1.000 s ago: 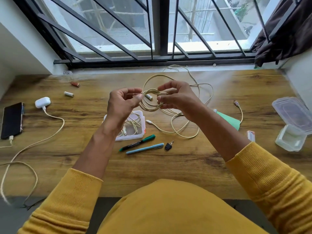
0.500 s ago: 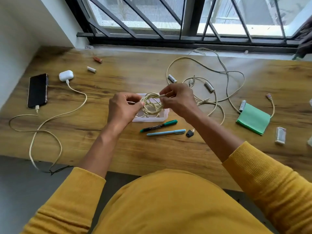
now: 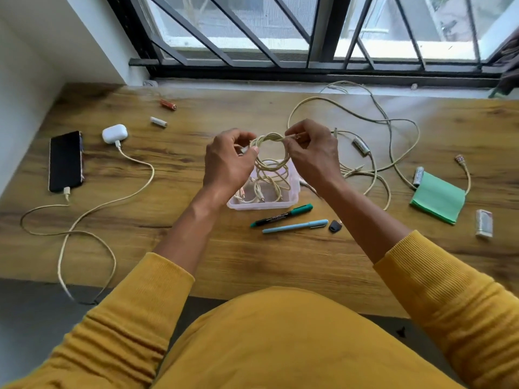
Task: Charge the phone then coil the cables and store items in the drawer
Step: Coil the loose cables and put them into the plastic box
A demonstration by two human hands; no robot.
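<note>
Above the clear plastic tub point(image 3: 293, 189): cream braided cable coil point(image 3: 271, 150), ready to drop.
Left hand point(image 3: 227, 164): pinches the coil's side.
Right hand point(image 3: 311, 153): fingers clamp the loose end, tucking.

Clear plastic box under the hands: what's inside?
The clear plastic box holds cream cables with several plug ends. The cream cable coil, pinched by the left hand and right hand, covers its far part.
</note>
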